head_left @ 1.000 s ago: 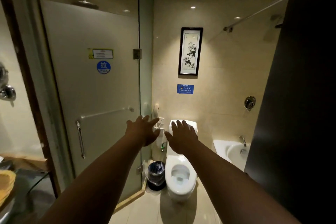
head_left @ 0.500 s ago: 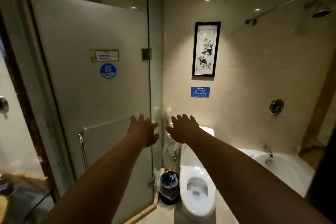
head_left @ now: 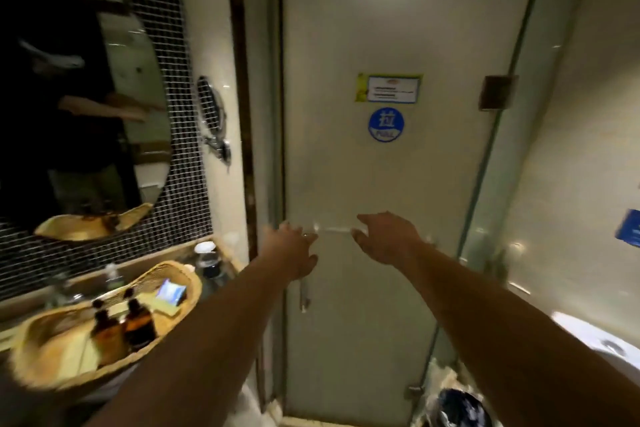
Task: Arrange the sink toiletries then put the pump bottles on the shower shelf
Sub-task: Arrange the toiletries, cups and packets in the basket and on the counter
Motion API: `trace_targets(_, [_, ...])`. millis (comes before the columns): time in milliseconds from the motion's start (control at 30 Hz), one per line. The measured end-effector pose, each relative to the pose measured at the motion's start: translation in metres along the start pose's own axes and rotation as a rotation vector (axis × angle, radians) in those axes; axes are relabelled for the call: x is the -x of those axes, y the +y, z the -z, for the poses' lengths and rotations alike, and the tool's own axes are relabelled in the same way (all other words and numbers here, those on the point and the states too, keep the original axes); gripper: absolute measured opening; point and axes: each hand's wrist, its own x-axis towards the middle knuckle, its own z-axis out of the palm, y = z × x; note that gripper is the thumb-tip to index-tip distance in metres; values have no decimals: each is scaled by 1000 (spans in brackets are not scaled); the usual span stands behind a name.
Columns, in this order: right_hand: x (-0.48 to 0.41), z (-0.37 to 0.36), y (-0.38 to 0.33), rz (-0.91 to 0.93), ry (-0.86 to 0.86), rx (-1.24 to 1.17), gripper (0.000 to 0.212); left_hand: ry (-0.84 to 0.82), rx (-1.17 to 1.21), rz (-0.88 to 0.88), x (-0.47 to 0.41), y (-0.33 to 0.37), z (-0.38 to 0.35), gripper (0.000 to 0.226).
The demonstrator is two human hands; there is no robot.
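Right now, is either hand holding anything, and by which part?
Nothing is held. The left hand and right hand reach open toward the shower door; the pump bottles sit in the basket.

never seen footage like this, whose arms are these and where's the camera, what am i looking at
There is no machine here: these are a person's two bare arms, filmed by one wide-angle camera worn on the head, looking forward and down. The left hand and right hand reach toward a frosted glass shower door with a blue PULL sticker. Both hands are open and hold nothing. At lower left, a wicker basket holds two amber pump bottles; a mirror hangs above.
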Motion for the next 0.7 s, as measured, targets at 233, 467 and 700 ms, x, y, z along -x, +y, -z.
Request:
trace_targets(233, [-95,-45,-154,412,-2,-93,46,-119,-10,425,45,-152,-48,59])
trace_targets(467, [-153,-78,-304,621,-46,-77,47,-187,-88,640,81,-286,-81,63])
trace_targets(700, [-212,-104,-400,703,-104,-13,38,-214,69,818,65,-394,-110,65])
